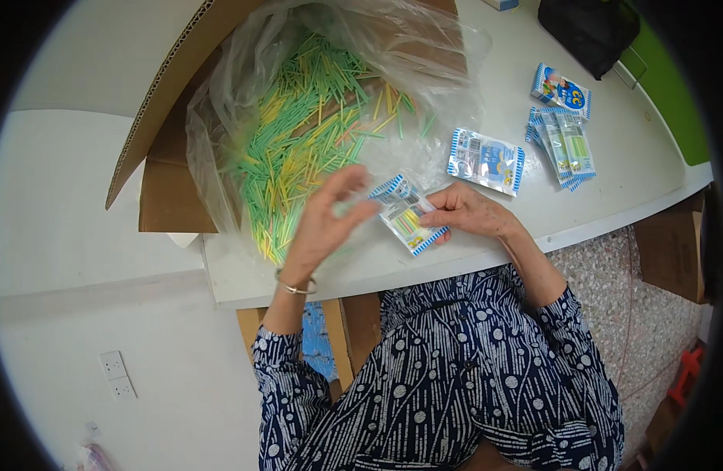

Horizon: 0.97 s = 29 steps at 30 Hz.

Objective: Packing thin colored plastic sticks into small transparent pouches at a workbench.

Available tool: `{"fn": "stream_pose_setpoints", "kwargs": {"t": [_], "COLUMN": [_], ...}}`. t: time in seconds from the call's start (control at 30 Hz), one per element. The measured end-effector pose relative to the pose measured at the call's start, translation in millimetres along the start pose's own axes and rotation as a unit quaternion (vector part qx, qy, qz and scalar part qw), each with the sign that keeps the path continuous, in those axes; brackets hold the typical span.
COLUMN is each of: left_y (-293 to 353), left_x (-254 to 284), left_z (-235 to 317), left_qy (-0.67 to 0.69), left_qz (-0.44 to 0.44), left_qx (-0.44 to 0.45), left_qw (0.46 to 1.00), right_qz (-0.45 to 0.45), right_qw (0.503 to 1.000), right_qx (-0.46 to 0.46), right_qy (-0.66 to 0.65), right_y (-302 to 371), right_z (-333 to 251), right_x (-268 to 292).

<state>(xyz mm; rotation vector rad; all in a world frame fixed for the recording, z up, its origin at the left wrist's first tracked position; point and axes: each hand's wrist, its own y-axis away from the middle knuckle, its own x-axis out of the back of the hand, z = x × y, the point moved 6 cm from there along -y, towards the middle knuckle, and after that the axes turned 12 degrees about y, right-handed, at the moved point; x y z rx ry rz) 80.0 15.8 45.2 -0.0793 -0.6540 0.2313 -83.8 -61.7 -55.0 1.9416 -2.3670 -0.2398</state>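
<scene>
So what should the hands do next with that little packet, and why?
Probably slide the rest of the sticks in. The right hand pinches the small clear packet, which already shows coloured sticks inside, while the left hand sits at its open top. The pile of green and yellow sticks lies just behind in the plastic bag.

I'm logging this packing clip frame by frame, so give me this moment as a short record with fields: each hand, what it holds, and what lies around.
left hand: left hand raised, fingers curled, at the top edge of the small packet
right hand: right hand pinches the packet's right side
packet: clear, blue-striped edge, coloured sticks inside
supply: green, yellow and orange sticks loose in a clear plastic bag inside a cardboard box
finished: one packet lying alone, a stack of packets farther right
surface: white table
</scene>
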Motion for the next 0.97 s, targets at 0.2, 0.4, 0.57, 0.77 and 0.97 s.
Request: {"fn": "stream_pose_setpoints", "kwargs": {"t": [0.2, 0.4, 0.57, 0.77, 0.97], "left_y": [1.3, -2.2, 7.5, -0.4, -4.5], "left_x": [-44.7, -45.4, -60.0, -73.3, -93.4], "left_z": [-5.8, 2.9, -9.9, 1.9, 5.4], "left_qy": [0.308, 0.389, 0.384, 0.347, 0.373], "left_qz": [-0.063, -0.006, -0.041, -0.037, -0.073], "left_qx": [0.153, 0.111, 0.170, 0.131, 0.093], "left_qw": [0.937, 0.915, 0.907, 0.928, 0.920], "right_qz": [0.037, 0.067, 0.099, 0.141, 0.246], "right_qw": [0.999, 0.998, 0.994, 0.988, 0.952], "right_qx": [0.017, 0.006, 0.013, 0.012, 0.077], "right_qy": [0.002, -0.003, -0.043, -0.054, 0.164], "right_y": [4.7, 3.4, 2.7, 14.2, 59.7], "right_z": [-6.9, -5.3, -7.4, -5.3, -28.9], "right_x": [-0.6, 2.3, 6.1, 14.2, 49.9]}}
